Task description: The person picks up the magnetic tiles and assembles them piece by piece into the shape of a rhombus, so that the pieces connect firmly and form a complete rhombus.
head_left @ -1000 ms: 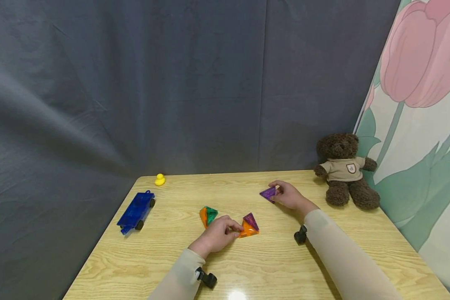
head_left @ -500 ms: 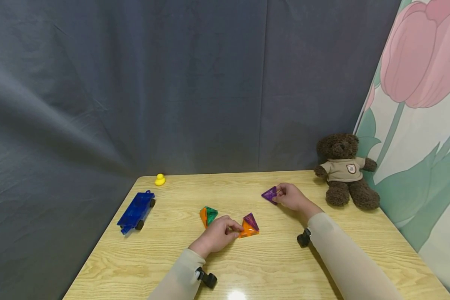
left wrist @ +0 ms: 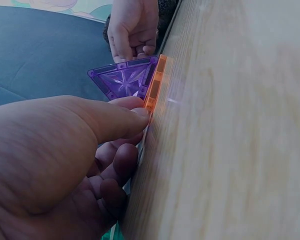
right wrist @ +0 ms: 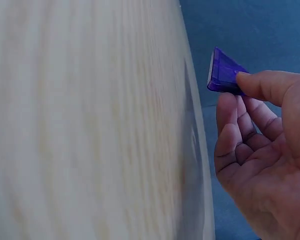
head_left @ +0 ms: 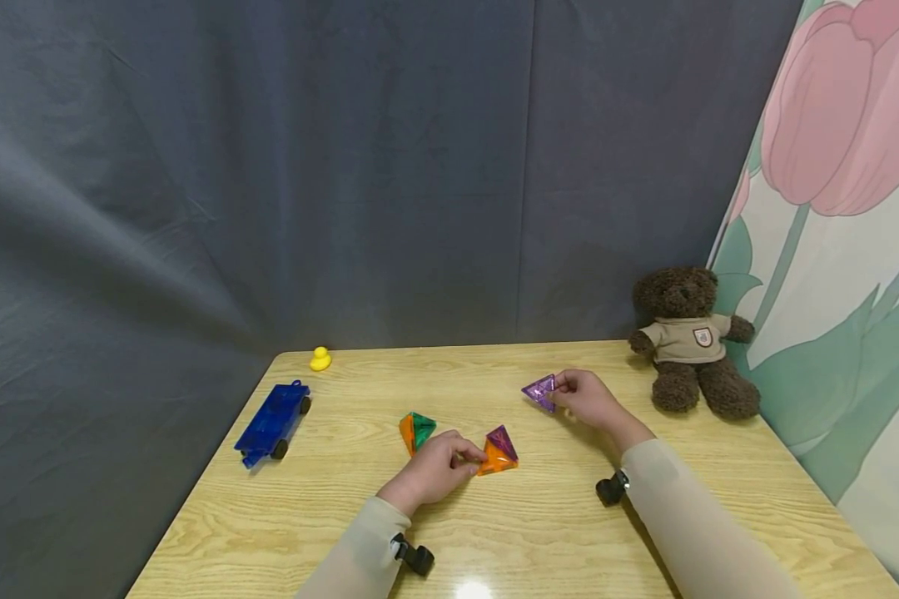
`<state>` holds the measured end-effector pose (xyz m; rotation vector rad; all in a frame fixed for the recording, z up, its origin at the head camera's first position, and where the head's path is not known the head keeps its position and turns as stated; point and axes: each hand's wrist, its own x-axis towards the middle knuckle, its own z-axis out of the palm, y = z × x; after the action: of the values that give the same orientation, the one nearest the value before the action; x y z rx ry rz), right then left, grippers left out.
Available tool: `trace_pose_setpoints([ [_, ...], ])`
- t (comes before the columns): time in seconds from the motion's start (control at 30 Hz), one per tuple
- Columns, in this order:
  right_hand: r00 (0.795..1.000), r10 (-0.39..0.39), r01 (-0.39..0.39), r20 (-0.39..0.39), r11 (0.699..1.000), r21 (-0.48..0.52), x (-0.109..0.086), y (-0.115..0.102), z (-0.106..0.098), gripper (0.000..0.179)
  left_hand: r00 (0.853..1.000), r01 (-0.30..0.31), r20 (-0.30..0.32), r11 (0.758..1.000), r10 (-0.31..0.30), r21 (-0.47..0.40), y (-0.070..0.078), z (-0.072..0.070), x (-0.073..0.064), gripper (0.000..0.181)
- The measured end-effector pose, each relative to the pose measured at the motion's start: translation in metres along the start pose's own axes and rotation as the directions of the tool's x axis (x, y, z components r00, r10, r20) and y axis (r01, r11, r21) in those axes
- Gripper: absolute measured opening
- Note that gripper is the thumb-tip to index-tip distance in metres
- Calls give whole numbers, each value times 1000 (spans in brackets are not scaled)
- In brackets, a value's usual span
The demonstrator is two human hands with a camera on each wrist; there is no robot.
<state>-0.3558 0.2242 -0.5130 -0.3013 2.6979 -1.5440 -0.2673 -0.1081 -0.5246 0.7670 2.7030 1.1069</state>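
Observation:
My left hand (head_left: pixel 436 470) pinches the near-left edge of an orange magnetic tile (head_left: pixel 498 459) lying on the table. A purple triangular magnetic tile (left wrist: pixel 124 80) stands up from the orange one, their edges meeting. Farther back and to the right, my right hand (head_left: pixel 586 398) holds a second purple triangular magnetic tile (head_left: pixel 541 392) between thumb and fingers. In the right wrist view that tile (right wrist: pixel 226 74) is raised off the tabletop, its rim edge-on to the camera. Just behind my left hand, an orange and green pair of magnetic tiles (head_left: pixel 422 428) is partly hidden.
A blue toy car base (head_left: pixel 273 420) with dark wheels sits at the table's left edge. The yellow rubber duck (head_left: pixel 320 359) is at the back left corner. At the back right sits a brown teddy bear (head_left: pixel 685 341), near the wall (head_left: pixel 854 358) and the dark curtain (head_left: pixel 419 208).
My right hand has drifted slightly right and toward me with its purple triangular magnetic tile, which has turned a little and now catches the light. The left hand stays in place.

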Motion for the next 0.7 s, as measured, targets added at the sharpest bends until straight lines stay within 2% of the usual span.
trace_pose_setpoints([
  [0.2,999,-16,17,-51,1000,19,-8,-10,3,10,1000,-2,-2,1000,2,-1,0,0,-1,19],
  [0.4,993,-72,72,-89,997,-2,-14,-19,4,12,1000,4,0,1000,-4,-7,0,0,-1,19],
  [0.7,982,-145,154,-120,986,67,-23,-31,1,16,1000,6,-3,1000,-6,-12,1,0,0,18],
])
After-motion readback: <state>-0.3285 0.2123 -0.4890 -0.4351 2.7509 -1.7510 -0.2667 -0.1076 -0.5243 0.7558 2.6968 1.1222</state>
